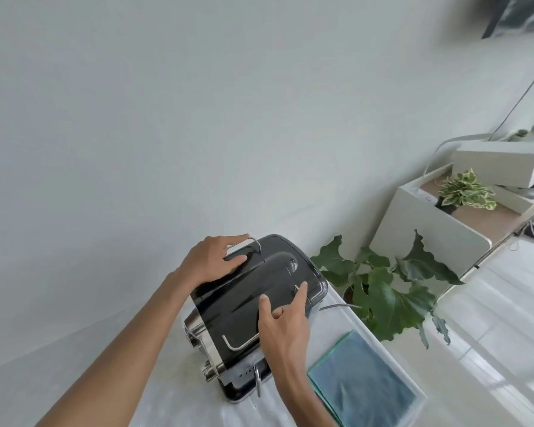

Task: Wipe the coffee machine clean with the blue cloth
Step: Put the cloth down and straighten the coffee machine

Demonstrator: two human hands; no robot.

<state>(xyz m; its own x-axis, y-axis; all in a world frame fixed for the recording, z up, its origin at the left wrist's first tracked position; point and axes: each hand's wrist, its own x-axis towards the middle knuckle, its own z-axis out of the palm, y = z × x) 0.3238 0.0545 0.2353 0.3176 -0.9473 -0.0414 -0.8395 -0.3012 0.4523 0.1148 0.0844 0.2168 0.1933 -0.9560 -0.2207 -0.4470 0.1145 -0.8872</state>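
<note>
The coffee machine (247, 300), black on top with chrome trim and a wire rail, stands on a white-covered table (173, 392). My left hand (216, 260) rests flat on its far left top, fingers spread by the rail. On the near right edge of the top lies my right hand (285, 318), its fingers touching the surface and the rail. The blue cloth (361, 383) lies folded flat on the table to the right of the machine, and neither hand touches it.
A leafy green plant (383, 291) stands just right of the machine, past the table edge. Behind it is a white cabinet (429, 238) with a small variegated plant (464, 191). A grey cable (336, 306) runs from the machine's right side. The white wall is close behind.
</note>
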